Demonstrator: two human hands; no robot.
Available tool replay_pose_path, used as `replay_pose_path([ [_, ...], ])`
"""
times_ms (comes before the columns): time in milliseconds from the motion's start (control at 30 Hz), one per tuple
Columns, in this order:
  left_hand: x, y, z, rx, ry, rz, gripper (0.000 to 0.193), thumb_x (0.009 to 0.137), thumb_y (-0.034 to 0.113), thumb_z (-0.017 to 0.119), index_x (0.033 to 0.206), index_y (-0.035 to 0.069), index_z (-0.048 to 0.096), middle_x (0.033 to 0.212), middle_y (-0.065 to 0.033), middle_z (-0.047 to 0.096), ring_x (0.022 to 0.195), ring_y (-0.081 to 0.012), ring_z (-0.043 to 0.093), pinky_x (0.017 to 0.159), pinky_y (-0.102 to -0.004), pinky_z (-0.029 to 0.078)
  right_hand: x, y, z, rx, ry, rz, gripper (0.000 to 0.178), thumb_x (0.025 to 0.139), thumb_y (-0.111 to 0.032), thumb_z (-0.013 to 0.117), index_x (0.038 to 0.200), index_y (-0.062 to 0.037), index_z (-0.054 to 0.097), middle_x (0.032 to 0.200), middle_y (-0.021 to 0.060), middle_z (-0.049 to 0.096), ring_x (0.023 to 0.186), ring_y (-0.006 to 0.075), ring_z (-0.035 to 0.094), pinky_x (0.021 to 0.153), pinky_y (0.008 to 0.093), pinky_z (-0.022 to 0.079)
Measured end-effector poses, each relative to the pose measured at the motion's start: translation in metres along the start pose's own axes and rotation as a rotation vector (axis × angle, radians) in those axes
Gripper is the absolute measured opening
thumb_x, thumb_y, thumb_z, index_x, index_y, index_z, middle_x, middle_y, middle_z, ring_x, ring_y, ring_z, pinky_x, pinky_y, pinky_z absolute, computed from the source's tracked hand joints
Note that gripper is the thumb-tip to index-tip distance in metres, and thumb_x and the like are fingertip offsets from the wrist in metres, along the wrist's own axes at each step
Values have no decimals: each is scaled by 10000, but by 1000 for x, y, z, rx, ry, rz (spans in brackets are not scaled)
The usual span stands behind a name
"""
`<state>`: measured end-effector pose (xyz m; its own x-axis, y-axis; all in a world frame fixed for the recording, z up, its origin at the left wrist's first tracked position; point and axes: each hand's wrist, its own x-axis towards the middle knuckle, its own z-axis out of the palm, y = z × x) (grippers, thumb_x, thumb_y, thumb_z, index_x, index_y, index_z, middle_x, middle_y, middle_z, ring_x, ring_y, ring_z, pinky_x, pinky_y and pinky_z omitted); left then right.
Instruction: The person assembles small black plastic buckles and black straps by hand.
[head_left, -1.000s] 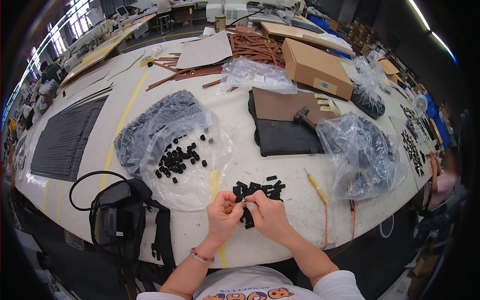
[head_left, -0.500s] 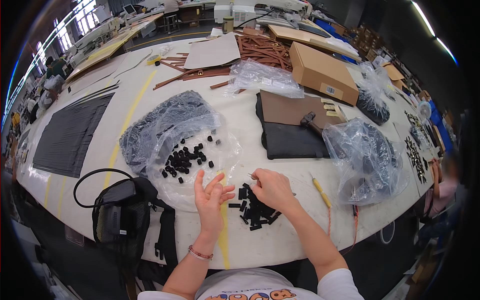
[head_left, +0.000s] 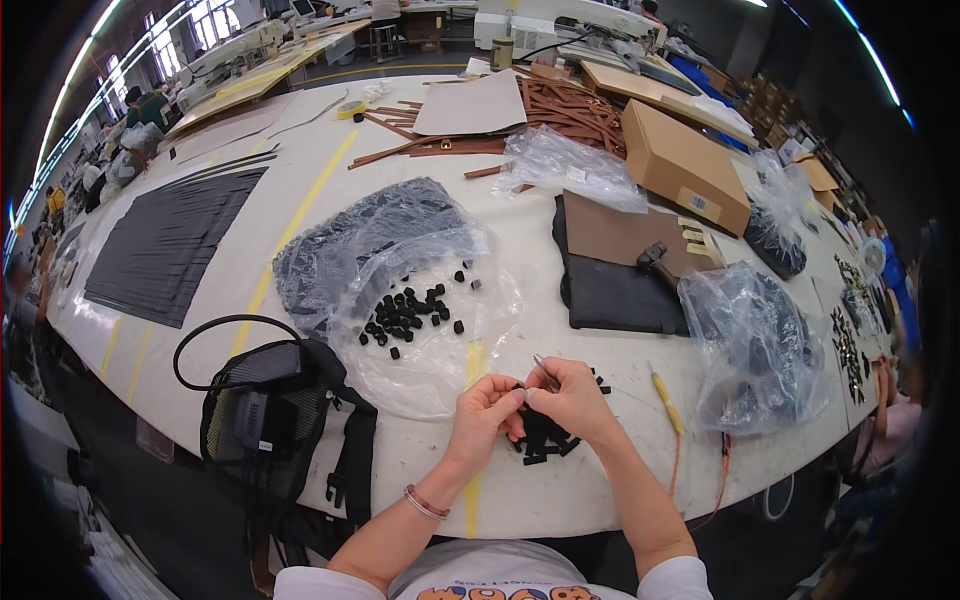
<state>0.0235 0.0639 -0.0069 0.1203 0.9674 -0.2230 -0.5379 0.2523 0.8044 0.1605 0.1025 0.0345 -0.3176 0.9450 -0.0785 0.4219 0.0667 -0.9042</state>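
Observation:
Over a pile of short black strip pieces (head_left: 545, 438), my two hands meet at their fingertips. My left hand (head_left: 482, 418) is closed in a pinch, with a small dark piece just showing at its fingertips. A slim pointed metal tool (head_left: 545, 370), perhaps tweezers, sticks up from my right hand (head_left: 575, 402), whose fingers are closed around it. Beyond my left hand, many small black rolled loops (head_left: 408, 316) lie on a clear plastic bag (head_left: 400, 380). The hands hide part of the strip pile.
To the right lie a yellow-handled pen-like tool (head_left: 665, 400) with a cord and a plastic bag of dark material (head_left: 745, 350). A hammer (head_left: 655, 258) rests on brown and black sheets (head_left: 610, 235). A black mesh bag (head_left: 265, 420) sits at the left edge. Brown straps (head_left: 575, 115) and a cardboard box (head_left: 685, 165) lie farther back.
My left hand has gone from open and empty to a closed pinch, moving right to meet my right hand. The head view has shifted, so the table appears farther right.

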Motion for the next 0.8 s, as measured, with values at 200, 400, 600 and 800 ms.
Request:
replay_pose_path([
  [200,0,1,-4,-152,-90,-23,100,831,80,515,877,-6,537,688,-60,564,470,-109,518,420,-206,417,-13,0,-10,397,-56,168,100,683,-58,561,728,30,577,590,-15,503,526,35,406,462,194,323],
  [400,-1,-6,0,55,-56,56,118,831,99,527,879,-7,550,671,-43,558,480,-101,521,427,-200,407,-15,12,-12,331,-129,113,115,682,-57,561,757,23,597,563,-38,481,501,23,370,449,189,298],
  [600,-5,-6,10,170,76,147,109,832,102,531,842,-2,560,623,-14,547,475,-58,491,420,-172,387,-17,10,1,93,13,-25,145,660,-66,549,755,41,578,535,24,488,492,70,424,458,223,343],
  [800,-12,-4,9,608,107,361,92,825,68,527,757,7,539,591,-11,542,481,-41,477,415,-178,375,-21,3,11,-215,204,-209,113,659,-49,529,738,31,538,630,156,557,526,257,544,505,321,431],
])
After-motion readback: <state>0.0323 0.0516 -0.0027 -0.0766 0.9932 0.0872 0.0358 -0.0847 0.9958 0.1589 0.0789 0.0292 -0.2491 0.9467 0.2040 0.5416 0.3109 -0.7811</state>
